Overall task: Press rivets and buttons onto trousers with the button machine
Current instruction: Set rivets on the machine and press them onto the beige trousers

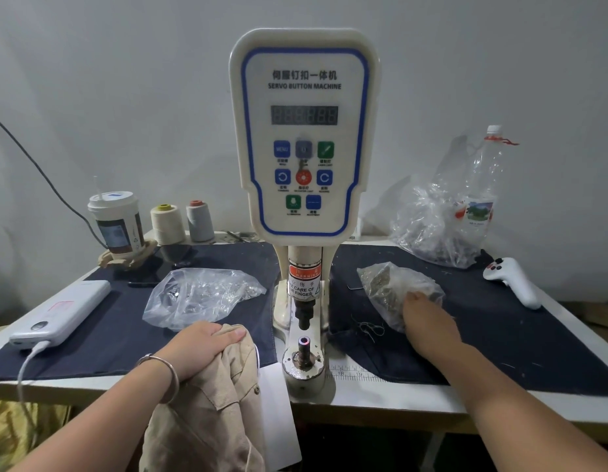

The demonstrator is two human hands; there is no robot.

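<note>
I see the table with dark cloth over most of it. The button machine stands centre, its lower die post near the front edge. The beige trousers hang over the near edge just left of the post; my left hand grips their bunched top, fingers curled over the fabric. My right hand reaches into the bag of dark fasteners right of the machine, fingertips hidden inside, so I can't tell if it holds anything. A bag of silver fasteners lies left of the machine, a bigger clear bag with a plastic bottle far right. Power bank near left, cup and two thread cones far left, white controller far right.
</note>
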